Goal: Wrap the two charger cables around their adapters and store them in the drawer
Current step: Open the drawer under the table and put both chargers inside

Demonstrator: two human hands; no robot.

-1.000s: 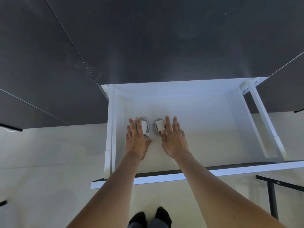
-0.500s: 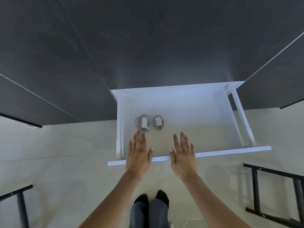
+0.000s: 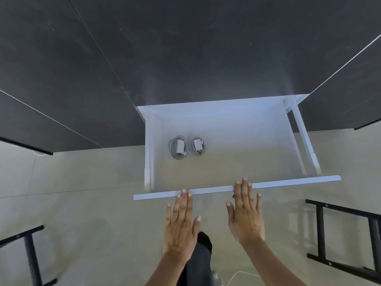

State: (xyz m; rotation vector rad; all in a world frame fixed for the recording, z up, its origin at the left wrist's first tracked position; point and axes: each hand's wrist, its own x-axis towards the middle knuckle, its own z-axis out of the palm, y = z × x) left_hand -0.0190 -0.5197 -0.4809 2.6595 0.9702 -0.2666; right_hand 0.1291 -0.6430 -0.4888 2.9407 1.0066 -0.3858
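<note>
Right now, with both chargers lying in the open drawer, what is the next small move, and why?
Probably push the drawer front in. Both wrapped chargers lie side by side on the drawer floor, nothing is held, and the left hand and right hand are flat with fingertips at the front edge.

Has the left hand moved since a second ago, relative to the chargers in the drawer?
Yes. The left hand has pulled back from the larger charger, out of the drawer, fingertips now at its front edge.

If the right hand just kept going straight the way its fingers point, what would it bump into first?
Most likely the drawer's white front edge: the right hand is flat, and its fingertips already overlap that edge. Depth is unclear; if it passes above, only bare drawer floor follows.
</note>
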